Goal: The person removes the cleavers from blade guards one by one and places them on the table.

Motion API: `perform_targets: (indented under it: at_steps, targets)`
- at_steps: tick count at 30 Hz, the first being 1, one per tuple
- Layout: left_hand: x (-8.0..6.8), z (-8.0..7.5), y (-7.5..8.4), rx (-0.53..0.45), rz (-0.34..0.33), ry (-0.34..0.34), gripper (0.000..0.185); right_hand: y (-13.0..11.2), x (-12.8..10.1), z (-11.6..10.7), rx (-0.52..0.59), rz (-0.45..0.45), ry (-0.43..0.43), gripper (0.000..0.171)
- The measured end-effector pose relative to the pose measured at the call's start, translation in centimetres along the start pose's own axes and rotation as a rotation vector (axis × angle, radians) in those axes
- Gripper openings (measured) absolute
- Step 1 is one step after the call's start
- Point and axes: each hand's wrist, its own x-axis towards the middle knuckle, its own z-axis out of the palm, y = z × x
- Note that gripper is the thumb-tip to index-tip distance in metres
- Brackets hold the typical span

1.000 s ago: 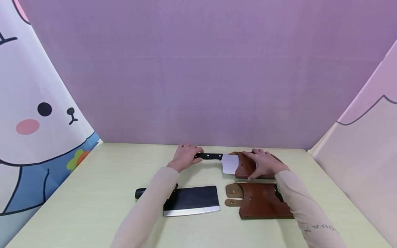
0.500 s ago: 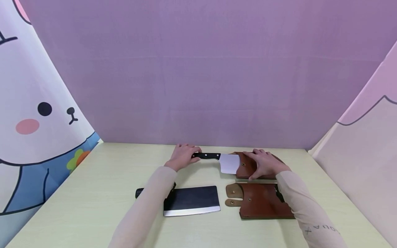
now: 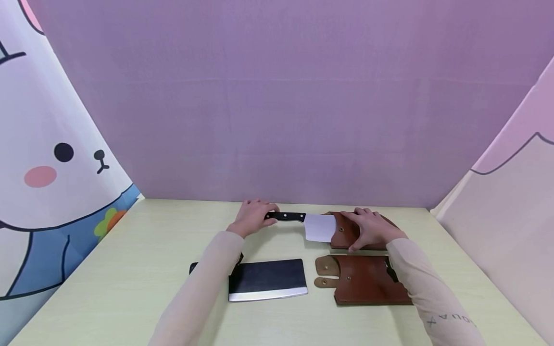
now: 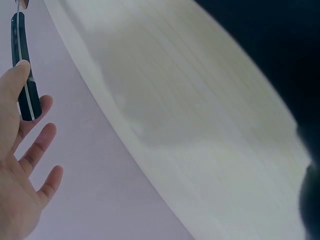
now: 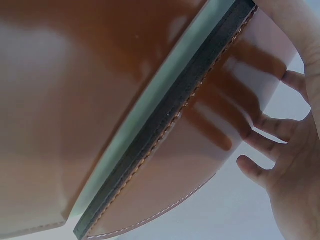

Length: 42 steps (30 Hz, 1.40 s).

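We see the left hand (image 3: 252,217) curled around the black handle of a cleaver (image 3: 319,227) at the far side of the tabletop (image 3: 130,269), its blade partly inside a brown leather sheath (image 3: 344,230). The right hand (image 3: 370,228) lies on that sheath, fingers spread and fairly straight.

Upside-down letters "VOLA X" on right sleeve (image 3: 446,318)
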Motion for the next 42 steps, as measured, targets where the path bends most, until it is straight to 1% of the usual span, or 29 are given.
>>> perform_targets:
  at_steps: [8,12,22,30,36,39,42]
  targets:
    - [-0.3,-0.3,-0.5,-0.002,0.003,0.009,0.028,0.1,0.0,0.0,0.004,-0.002,-0.007,0.101]
    - [-0.4,-0.4,-0.8,-0.009,-0.004,0.002,0.028,0.1,-0.1,-0.1,0.000,-0.003,-0.007,0.100]
    - [-0.7,-0.4,-1.3,-0.011,-0.006,-0.002,0.029,0.1,-0.2,-0.1,-0.007,-0.021,0.012,0.101]
    - [-0.8,-0.3,-1.7,-0.001,-0.003,-0.003,0.028,0.1,-0.4,-0.1,-0.005,0.001,-0.002,0.101]
    - [-1.0,-0.3,-1.8,-0.025,0.004,0.013,0.028,0.2,-0.5,-0.2,-0.012,0.000,-0.010,0.101]
    - [-1.0,-0.2,-1.9,-0.015,0.021,0.039,0.028,0.2,-0.5,-0.2,-0.010,0.004,-0.009,0.101]
    - [-1.1,-0.2,-2.1,-0.013,0.025,0.048,0.029,0.1,-0.5,-0.2,-0.004,0.010,-0.009,0.102]
